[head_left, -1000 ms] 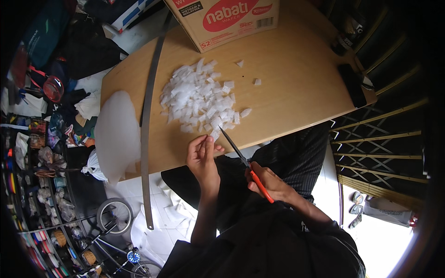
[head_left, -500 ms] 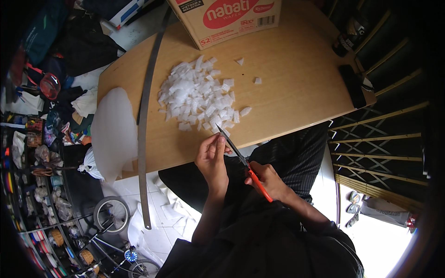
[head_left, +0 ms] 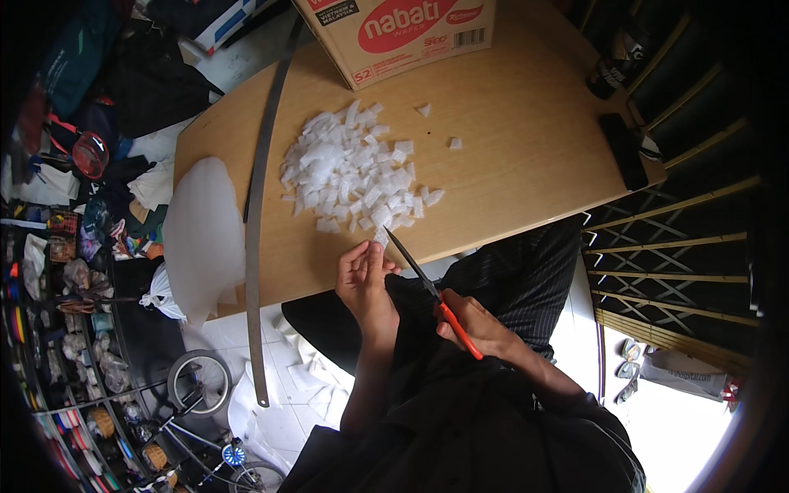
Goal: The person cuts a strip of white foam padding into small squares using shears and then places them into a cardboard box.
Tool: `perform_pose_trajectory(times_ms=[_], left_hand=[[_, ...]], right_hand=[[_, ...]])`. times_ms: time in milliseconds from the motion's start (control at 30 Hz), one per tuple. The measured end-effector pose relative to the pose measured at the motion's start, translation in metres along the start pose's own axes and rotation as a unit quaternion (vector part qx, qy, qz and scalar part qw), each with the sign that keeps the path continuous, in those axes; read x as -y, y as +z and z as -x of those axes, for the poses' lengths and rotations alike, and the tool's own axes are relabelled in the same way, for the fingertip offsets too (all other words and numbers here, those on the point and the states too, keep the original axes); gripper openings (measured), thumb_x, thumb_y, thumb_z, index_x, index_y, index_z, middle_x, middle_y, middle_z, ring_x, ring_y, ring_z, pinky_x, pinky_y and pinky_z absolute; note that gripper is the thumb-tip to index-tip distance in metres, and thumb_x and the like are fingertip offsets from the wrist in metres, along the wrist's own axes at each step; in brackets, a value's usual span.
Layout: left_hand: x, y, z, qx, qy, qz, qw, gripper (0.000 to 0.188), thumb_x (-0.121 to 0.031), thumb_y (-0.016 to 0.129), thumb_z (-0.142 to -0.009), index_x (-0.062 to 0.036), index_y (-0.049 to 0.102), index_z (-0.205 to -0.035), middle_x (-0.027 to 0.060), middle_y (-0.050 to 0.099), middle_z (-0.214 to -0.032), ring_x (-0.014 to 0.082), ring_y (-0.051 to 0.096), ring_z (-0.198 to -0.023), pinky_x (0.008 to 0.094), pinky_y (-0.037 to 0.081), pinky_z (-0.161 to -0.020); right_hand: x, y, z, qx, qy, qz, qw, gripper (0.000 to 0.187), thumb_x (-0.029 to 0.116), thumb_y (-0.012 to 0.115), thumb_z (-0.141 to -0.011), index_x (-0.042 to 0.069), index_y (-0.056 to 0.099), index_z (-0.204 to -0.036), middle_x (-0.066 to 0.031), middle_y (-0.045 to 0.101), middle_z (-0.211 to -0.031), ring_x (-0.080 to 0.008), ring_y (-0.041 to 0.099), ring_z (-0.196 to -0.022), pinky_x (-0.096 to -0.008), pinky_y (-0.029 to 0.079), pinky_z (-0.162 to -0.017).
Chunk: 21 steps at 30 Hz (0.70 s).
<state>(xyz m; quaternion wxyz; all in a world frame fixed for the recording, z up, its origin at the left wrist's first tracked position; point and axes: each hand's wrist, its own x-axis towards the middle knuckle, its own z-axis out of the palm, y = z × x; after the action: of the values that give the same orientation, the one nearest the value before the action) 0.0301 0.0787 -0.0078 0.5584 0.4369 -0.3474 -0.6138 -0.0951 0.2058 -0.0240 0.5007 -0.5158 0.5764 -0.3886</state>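
Between the thumb and fingers of my left hand (head_left: 367,292), at the table's near edge, is a small strip of white foam (head_left: 380,237). My right hand (head_left: 481,326) grips scissors (head_left: 449,315) with red handles and dark blades. Their blades look nearly closed, and the tip lies beside the strip; whether it touches cannot be made out. Just beyond both hands, a heap of small white cut foam pieces (head_left: 349,168) covers part of the wooden table (head_left: 509,156). Two loose pieces lie to its right.
A translucent white sheet (head_left: 205,234) hangs over the table's left edge, beside a long metal ruler-like strip (head_left: 256,246). A cardboard box (head_left: 411,45) stands at the back. A dark bottle (head_left: 616,70) and flat black object (head_left: 623,152) sit right, near a folding gate (head_left: 682,246).
My left hand has shifted slightly left and down, and the white strip now shows above its fingertips. The scissors have barely moved.
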Motion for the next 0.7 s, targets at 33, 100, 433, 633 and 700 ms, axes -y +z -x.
perform_pose_trajectory(times_ms=[33,100,433,633,700], left_hand=[[0.001,0.002,0.001,-0.008,-0.006,0.013,1.000,0.013,-0.005,0.066,-0.090,-0.0003,0.060,-0.101,0.0079,0.063,-0.088,0.0122,0.057,-0.065,0.0280,0.053,-0.059],[0.008,0.000,0.003,0.007,-0.013,0.019,1.000,0.014,-0.005,0.066,-0.090,-0.0026,0.061,-0.102,0.0052,0.064,-0.089,0.0118,0.058,-0.068,0.0275,0.051,-0.062],[0.005,0.007,0.014,0.029,-0.048,-0.002,0.998,0.018,-0.003,0.065,-0.090,0.0026,0.063,-0.107,0.0097,0.065,-0.090,0.0133,0.060,-0.068,0.0291,0.054,-0.064],[0.010,0.003,0.014,0.061,0.007,-0.033,0.998,0.021,-0.005,0.065,-0.090,0.0020,0.063,-0.109,0.0073,0.065,-0.089,0.0129,0.060,-0.071,0.0283,0.053,-0.068],[0.012,0.000,0.012,0.058,0.008,-0.038,0.998,0.020,-0.005,0.066,-0.090,0.0023,0.063,-0.108,0.0080,0.066,-0.089,0.0131,0.061,-0.072,0.0284,0.053,-0.068]], right_hand=[[0.000,0.001,0.000,-0.005,-0.010,0.011,1.000,0.074,0.071,0.050,-0.085,-0.003,0.051,-0.093,-0.0156,0.058,-0.068,-0.0319,0.059,-0.057,-0.0384,0.047,-0.056],[0.000,0.002,0.001,-0.013,-0.030,0.033,0.999,0.075,0.072,0.046,-0.086,-0.003,0.051,-0.093,-0.0156,0.058,-0.068,-0.0330,0.060,-0.060,-0.0384,0.048,-0.058],[-0.005,0.004,0.004,-0.047,-0.035,0.029,0.998,0.062,0.059,0.052,-0.091,-0.002,0.053,-0.088,-0.0179,0.059,-0.068,-0.0372,0.061,-0.061,-0.0409,0.048,-0.058],[-0.002,0.001,0.002,-0.078,-0.032,0.035,0.996,0.042,0.037,0.069,-0.087,-0.001,0.054,-0.080,-0.0191,0.055,-0.061,-0.0410,0.055,-0.058,-0.0402,0.045,-0.053],[0.000,-0.002,0.002,-0.084,-0.042,0.060,0.994,0.040,0.035,0.072,-0.084,-0.002,0.058,-0.083,-0.0216,0.055,-0.062,-0.0433,0.052,-0.059,-0.0409,0.044,-0.054]])
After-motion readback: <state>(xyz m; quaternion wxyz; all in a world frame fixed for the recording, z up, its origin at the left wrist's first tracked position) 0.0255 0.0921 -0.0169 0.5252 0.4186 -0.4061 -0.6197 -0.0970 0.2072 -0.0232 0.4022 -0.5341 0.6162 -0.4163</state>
